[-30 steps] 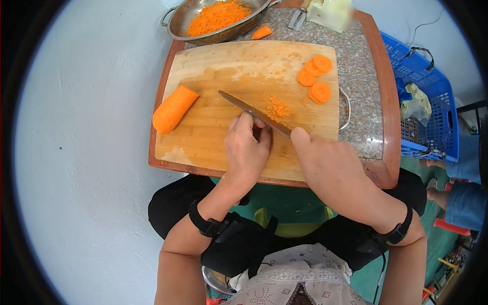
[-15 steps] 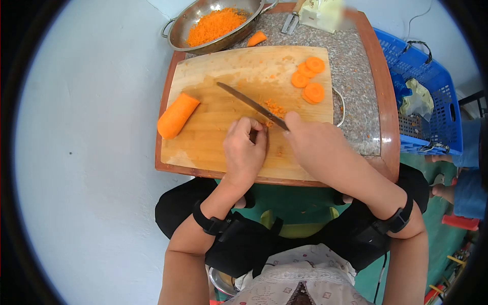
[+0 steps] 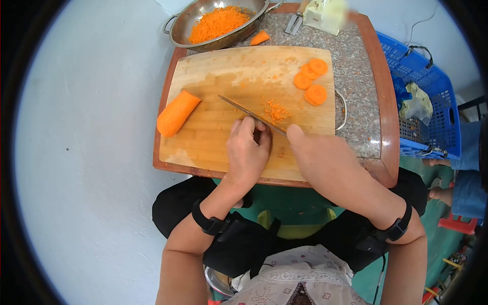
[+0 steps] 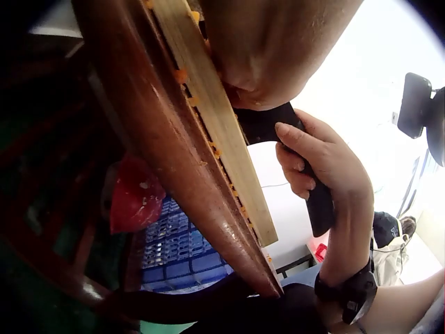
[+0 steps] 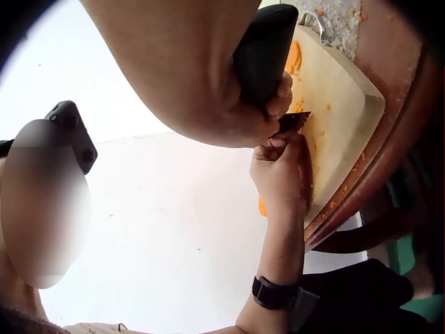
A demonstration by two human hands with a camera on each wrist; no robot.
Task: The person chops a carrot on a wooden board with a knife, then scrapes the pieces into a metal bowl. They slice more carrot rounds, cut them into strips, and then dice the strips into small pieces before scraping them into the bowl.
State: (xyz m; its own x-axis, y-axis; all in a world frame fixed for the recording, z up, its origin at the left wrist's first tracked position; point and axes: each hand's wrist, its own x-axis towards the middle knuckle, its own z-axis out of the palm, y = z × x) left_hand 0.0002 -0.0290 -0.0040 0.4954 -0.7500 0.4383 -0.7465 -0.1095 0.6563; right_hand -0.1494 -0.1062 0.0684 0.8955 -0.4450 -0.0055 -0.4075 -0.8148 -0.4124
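My right hand (image 3: 328,157) grips a knife by its black handle (image 5: 268,59), its blade (image 3: 244,109) slanting up and left over the wooden cutting board (image 3: 203,147). Close against the blade's near side, my left hand (image 3: 247,150) rests on the board with bent fingers, thumb near the fingertips. I cannot tell whether a piece of carrot is under those fingers. Just beyond the blade lies a small heap of chopped carrot (image 3: 275,110). A thick carrot chunk (image 3: 178,113) lies at the board's left, and several carrot slices (image 3: 316,94) at its upper right.
A metal pan (image 3: 218,47) with shredded carrot stands behind the board, beside a carrot end (image 3: 260,37). A peeler-like tool (image 3: 294,24) and a pale yellow package (image 3: 324,16) lie at the back. Right of the table (image 3: 363,101) is a blue basket (image 3: 442,91); another person's legs show beyond.
The knife blade has shifted over the chopped bits and back beside the left fingers, the right hand moving with it. The left hand has stayed nearly in place. The head view has shifted slightly.
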